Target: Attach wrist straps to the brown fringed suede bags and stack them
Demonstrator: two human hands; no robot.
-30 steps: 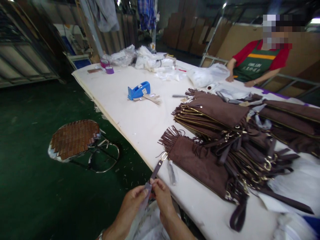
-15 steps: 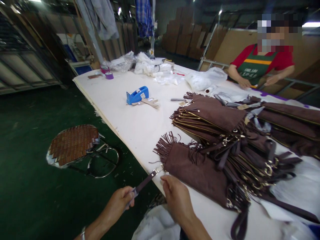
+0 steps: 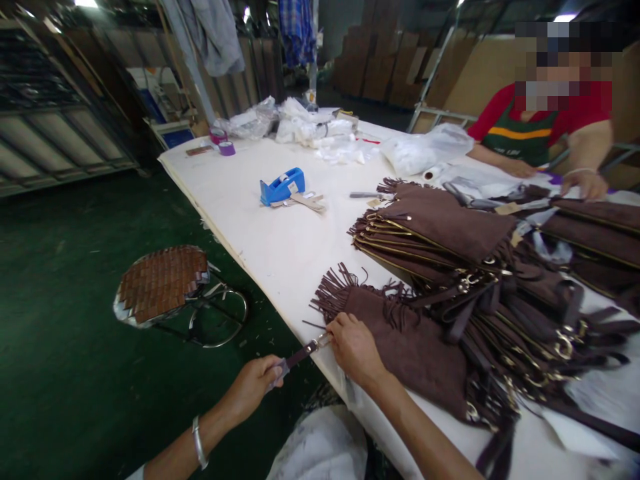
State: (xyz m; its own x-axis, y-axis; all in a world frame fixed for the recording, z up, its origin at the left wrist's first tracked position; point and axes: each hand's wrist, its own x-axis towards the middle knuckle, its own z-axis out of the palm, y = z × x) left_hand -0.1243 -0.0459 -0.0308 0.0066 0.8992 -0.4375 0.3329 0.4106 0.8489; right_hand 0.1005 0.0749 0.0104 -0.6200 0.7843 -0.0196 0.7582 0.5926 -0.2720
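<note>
My left hand (image 3: 255,387) is closed on the end of a short brown strap (image 3: 299,357) with a metal ring, held off the table's near edge. My right hand (image 3: 355,347) pinches the ring end of that strap where it meets a brown fringed suede bag (image 3: 405,343) lying on the white table (image 3: 280,247). Behind this bag lies a pile of the same brown bags (image 3: 450,230), their straps and gold clasps (image 3: 525,313) tangled to the right.
A blue tape dispenser (image 3: 283,186) sits mid-table beside tan strips. Crumpled plastic bags (image 3: 310,130) and purple tape rolls (image 3: 226,148) lie at the far end. A woven-seat stool (image 3: 163,283) stands on the green floor at left. A person in a red shirt (image 3: 535,127) works across the table.
My hands have drawn apart along the strap. The left hand slid down to its free end, and the right hand moved up onto the ring at the bag's corner.
</note>
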